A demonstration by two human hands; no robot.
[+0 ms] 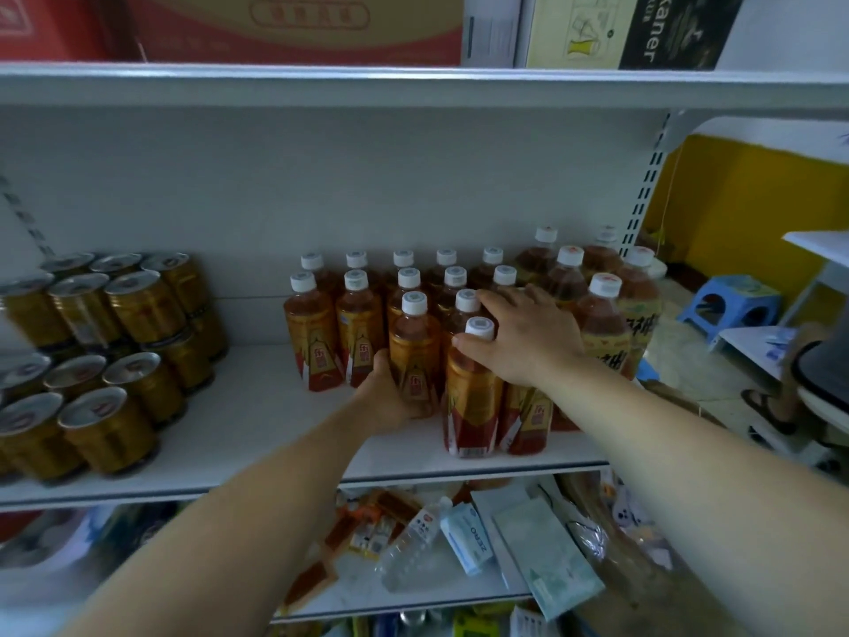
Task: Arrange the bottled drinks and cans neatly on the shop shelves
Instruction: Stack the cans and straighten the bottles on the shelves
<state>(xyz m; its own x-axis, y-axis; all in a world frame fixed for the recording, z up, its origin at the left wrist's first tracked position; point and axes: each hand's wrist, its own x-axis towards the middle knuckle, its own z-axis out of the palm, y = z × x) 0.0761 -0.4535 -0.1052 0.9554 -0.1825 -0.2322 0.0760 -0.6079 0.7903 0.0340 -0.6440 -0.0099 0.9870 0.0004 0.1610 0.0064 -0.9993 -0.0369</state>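
1. Across the middle of the view, a white shelf [239,420] carries all the drinks, with cardboard cartons [294,25] on the board above it.
2. Gold cans [105,360] fill its left end, stacked two high in rows.
3. Larger bottles [602,314] with white caps stand upright at the right end, beside the slotted post.
4. Small tea bottles [358,314] stand upright in rows between the two groups, well apart from the cans and just beside the larger bottles.
5. Right hand [528,337] lies palm-down over the small bottles' caps. Its fingers are spread and nearly straight, and the thumb is against the neck of the front bottle [473,397], which stands nearest the shelf edge.
6. Left hand [386,397] has its fingers curled round the lower body of the third-row bottle [416,351], which stands upright just left of the front bottle.
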